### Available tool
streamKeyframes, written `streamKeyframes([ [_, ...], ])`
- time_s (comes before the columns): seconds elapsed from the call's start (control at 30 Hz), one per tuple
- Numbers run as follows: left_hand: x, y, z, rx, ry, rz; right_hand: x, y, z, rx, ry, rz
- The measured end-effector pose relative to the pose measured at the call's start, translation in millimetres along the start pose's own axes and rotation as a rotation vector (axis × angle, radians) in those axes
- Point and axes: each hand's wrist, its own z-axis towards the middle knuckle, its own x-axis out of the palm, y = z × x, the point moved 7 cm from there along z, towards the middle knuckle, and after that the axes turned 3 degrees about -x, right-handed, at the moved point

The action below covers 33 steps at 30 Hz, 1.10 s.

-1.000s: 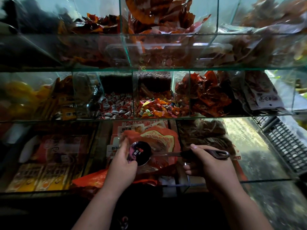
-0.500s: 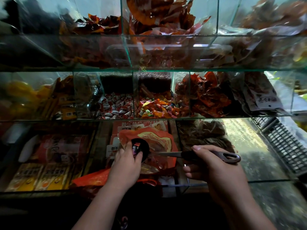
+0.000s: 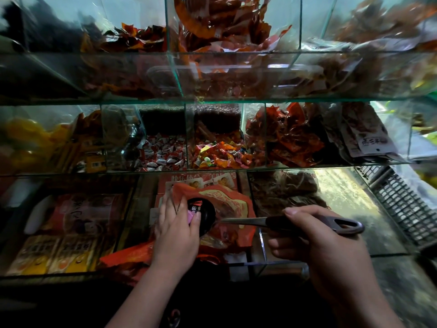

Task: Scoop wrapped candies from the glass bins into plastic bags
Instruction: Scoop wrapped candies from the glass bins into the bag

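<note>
L hand (image 3: 176, 235) hides part of scoop (image 3: 208, 216) bowl; top-right bin (image 3: 378, 31) blurred.

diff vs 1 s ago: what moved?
Left hand slid right over the scoop bowl; its thumb now pinches the pink-wrapped candy there. Right hand, gripping the handle, drifted right, taking the handle end with it. Glass bins and orange bag unchanged.
</note>
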Motion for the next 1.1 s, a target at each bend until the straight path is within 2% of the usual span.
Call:
streamKeyframes([
  [0.17,-7.9,-10.3,-0.3,0.052,-0.135,0.201,4.1,8.6,-3.3,-0.042,0.015,-0.049],
  [0.47,-21.9,-16.6,6.0,0.062,-0.129,0.241,5.8,22.5,-11.0,-0.118,0.003,-0.054],
  [0.8,-40.7,-43.9,19.9,0.216,-0.127,0.103,10.1,40.1,-12.0,-0.197,-0.012,0.026],
  [1.03,-70.7,-100.9,79.0,0.389,-0.179,-0.031,12.9,65.7,10.4,-0.278,-0.075,0.125],
  [1.1,-72.5,-119.8,99.3,0.406,-0.144,-0.064,13.9,68.2,22.1,-0.283,-0.103,0.177],
])
